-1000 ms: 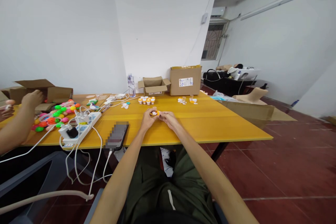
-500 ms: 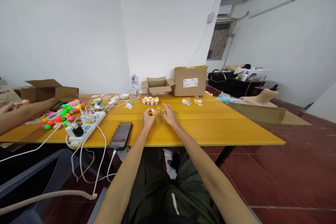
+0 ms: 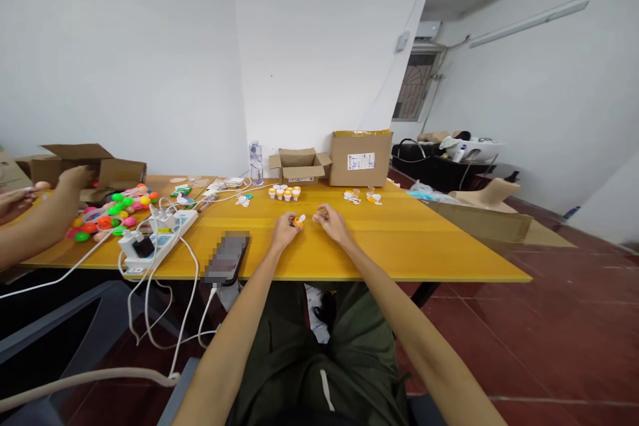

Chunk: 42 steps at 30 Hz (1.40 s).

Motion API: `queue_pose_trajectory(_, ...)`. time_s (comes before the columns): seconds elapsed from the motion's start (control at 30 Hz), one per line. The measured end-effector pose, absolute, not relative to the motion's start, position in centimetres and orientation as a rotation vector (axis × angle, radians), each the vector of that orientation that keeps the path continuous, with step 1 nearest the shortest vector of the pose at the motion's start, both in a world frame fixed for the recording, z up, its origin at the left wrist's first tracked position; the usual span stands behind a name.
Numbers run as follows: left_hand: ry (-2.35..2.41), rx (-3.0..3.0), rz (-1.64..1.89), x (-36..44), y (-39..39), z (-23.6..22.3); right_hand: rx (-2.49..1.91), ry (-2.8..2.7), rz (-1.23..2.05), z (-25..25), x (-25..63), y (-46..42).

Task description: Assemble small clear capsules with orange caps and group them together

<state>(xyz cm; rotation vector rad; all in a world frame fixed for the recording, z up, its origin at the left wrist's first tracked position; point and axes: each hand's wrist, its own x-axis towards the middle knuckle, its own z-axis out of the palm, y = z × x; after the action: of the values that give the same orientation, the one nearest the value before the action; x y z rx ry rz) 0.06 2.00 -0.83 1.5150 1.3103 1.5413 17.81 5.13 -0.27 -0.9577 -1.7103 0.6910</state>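
My left hand (image 3: 285, 231) is closed on a small orange-and-white cap (image 3: 299, 220), held just above the yellow table near its middle. Facing it, a short gap to the right, my right hand (image 3: 330, 223) has its fingers curled around a small clear cup (image 3: 316, 215), mostly hidden by the fingers. Behind my hands a cluster of small cups with orange and white tops (image 3: 284, 193) stands in rows. Farther right lie white pieces with clear cups (image 3: 352, 197) and an orange-and-white piece (image 3: 373, 199).
An open cardboard box (image 3: 300, 166), a taped box (image 3: 361, 158) and a water bottle (image 3: 256, 164) line the wall. To my left are a phone (image 3: 227, 257), a power strip (image 3: 170, 239) with cables and colourful balls (image 3: 116, 213). Another person's arm (image 3: 44, 229) reaches in there.
The clear cup that stood between my hands is gone from the table. My right fingers, stretched out before, have curled. The other person's arm at the left has risen toward the box.
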Motion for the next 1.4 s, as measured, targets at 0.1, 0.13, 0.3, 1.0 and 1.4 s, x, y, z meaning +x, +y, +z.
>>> queue_pose_trajectory(0.1, 1.284, 1.538, 1.519, 0.1, 1.9, -0.8, -0.794, -1.518, 0.893, -0.2, 17.5, 4.4)
queue_pose_trajectory(0.13, 1.272, 1.544, 1.503, 0.1, 1.9, -0.8, -0.755, -1.492, 0.927, -0.2, 17.3, 4.2)
queue_pose_trajectory(0.3, 1.205, 1.546, 1.442, 0.1, 1.8, -0.8, -0.703, -1.501, 0.979, 0.2, 16.5, 3.2)
queue_pose_trajectory(1.0, 1.024, 1.424, 1.417, 0.0, 0.1, 1.1, -0.676, -1.620, 1.028, 0.6, 16.8, 2.5)
queue_pose_trajectory(1.4, 1.044, 1.370, 1.397, 0.0, 0.1, 1.2, -0.658, -1.772, 0.912, -0.2, 17.1, 3.2)
